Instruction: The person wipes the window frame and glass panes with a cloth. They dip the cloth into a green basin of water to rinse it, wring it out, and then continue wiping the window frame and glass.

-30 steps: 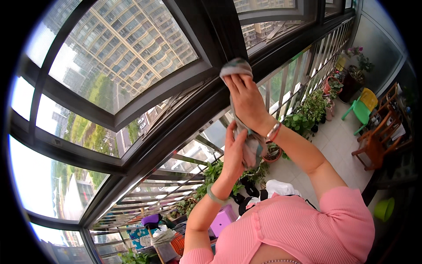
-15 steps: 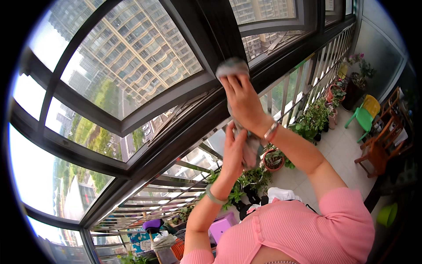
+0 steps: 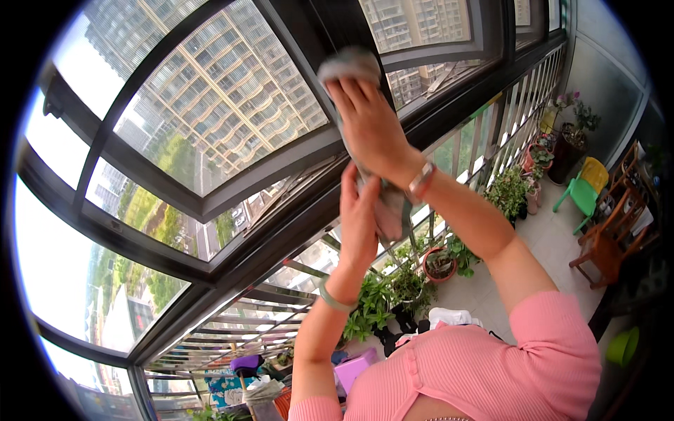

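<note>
My right hand [image 3: 378, 133] presses a greyish cloth [image 3: 390, 216] against the dark window post [image 3: 344, 24], its fingers bent over the bunched upper end, which is smeared by motion. The rest of the cloth trails down under my right palm. Just below, my left hand [image 3: 359, 228] grips this hanging part between thumb and fingers. Some of the left fingers are hidden. Both arms are raised in front of the window frame, with the dark sill [image 3: 295, 207] behind my wrists.
An outward-tilted window sash [image 3: 158, 182] stands open at left. Below the sill runs a metal railing [image 3: 260, 309]. Potted plants [image 3: 439, 265] line the floor, with a green and yellow chair [image 3: 583, 188] and a wooden chair [image 3: 609, 242] at right. A purple box [image 3: 356, 368] sits below.
Both hands have moved up and slightly left along the window post, taking the cloth with them. My hold on it looks the same.
</note>
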